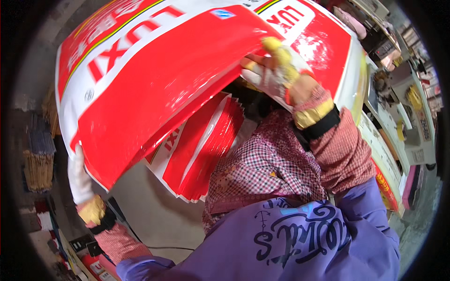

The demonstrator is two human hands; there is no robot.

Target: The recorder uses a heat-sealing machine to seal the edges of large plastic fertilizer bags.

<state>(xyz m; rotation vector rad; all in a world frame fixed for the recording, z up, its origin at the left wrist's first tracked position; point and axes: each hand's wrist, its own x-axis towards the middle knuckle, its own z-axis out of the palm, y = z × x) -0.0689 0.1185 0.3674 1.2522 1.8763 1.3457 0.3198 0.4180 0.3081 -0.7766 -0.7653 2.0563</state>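
From my remote seat I have both hands on one large red-and-white printed bag [173, 79], lifted and spread in front of the body. My right hand [276, 70] has its grip closed on the near edge, gloved fingers bent around the plastic. My left hand [80, 175] grips the left side just above the lower corner, though most of its fingers are hidden from me.

I judge the step in hand to be handling this single bag, opening it out or turning it over (the blur along it suggests movement). The next move, to my mind, calls for both grips to hold firm and the two edges to be drawn evenly apart, so the slick film doesn't fold on itself.

As for containers, the bag itself looks flat; I cannot tell whether its mouth is open or anything is inside. Below it, a fanned stack of similar bags [201, 145] lies tilted beside the checked apron [267, 168], also flat to my eye. Another printed bag [323, 51] lies beyond my right hand. Far left, a bundle of flat pieces [39, 171] stands in shadow, contents unclear.
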